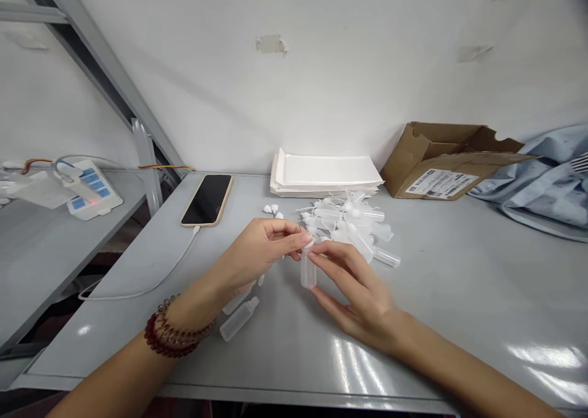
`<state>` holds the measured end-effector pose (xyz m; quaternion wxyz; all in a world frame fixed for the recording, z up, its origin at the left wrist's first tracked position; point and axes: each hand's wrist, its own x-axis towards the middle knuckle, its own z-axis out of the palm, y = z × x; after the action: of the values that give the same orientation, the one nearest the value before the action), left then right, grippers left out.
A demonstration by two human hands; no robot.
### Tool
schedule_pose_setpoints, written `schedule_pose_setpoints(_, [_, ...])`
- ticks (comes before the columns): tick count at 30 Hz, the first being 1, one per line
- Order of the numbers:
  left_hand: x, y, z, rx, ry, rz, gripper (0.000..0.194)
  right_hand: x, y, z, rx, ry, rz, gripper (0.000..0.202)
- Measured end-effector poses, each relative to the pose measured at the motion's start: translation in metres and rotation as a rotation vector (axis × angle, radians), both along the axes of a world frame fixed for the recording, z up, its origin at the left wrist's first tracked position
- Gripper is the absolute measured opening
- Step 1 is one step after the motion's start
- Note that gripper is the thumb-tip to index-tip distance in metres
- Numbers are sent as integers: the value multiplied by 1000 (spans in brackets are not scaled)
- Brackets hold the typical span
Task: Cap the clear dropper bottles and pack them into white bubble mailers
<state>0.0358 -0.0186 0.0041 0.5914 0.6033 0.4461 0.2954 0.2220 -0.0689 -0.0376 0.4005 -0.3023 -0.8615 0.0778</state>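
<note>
Upright between my hands is a small translucent plastic dropper bottle (309,272). My left hand (271,241) pinches at its white top, where fingers partly hide the cap. With fingertips and thumb, my right hand (356,283) holds the bottle's side and lower end. Behind my right hand lies a pile of similar bottles (362,222) with thin white tips. Several small white caps (274,209) rest beyond my left hand. A bottle without a cap (239,319) lies on its side below my left wrist, with another partly hidden by that hand.
A stack of flat white trays or boxes (328,171) stands against the wall. Right of it is an open cardboard box (441,160) beside a blue-grey cloth (546,179). A phone (207,200) with a white cable lies back left. A power strip (94,188) sits farther left.
</note>
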Motion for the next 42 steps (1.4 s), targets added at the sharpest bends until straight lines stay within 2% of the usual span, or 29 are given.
schedule_pose_setpoints(4, [-1, 2, 0, 16, 24, -62, 24, 1, -2, -1, 109, -114, -63, 48])
schedule_pose_setpoints(8, [-6, 6, 1, 55, 80, -60, 23, 0, -4, -1, 200, -193, -99, 38])
schedule_pose_setpoints(11, [-10, 7, 4, 95, 149, -62, 22, 0, -3, -2, 153, -175, -76, 39])
schedule_pose_setpoints(18, [-10, 7, 9, 85, 187, -96, 21, 1, 1, -14, -104, -145, -84, 46])
schedule_pose_setpoints(23, [-7, 8, 4, 71, 155, -66, 20, 0, 4, -15, -61, -87, -61, 50])
schedule_pose_setpoints(26, [-8, 8, 4, 65, 138, -93, 19, 1, 6, -11, -90, -66, -31, 45])
schedule_pose_setpoints(34, [-9, 8, 9, 38, 161, -143, 14, 1, 0, 7, -517, 143, 52, 35])
schedule_pose_setpoints(38, [-9, 8, 8, 60, 176, -158, 16, -1, -1, 14, -734, 254, 30, 18])
schedule_pose_setpoints(40, [-10, 7, 8, 81, 168, -186, 15, 0, 0, 15, -887, 337, 36, 7])
schedule_pose_setpoints(42, [-11, 7, 8, 108, 135, -213, 12, 1, 3, 16, -1082, 472, 131, 7])
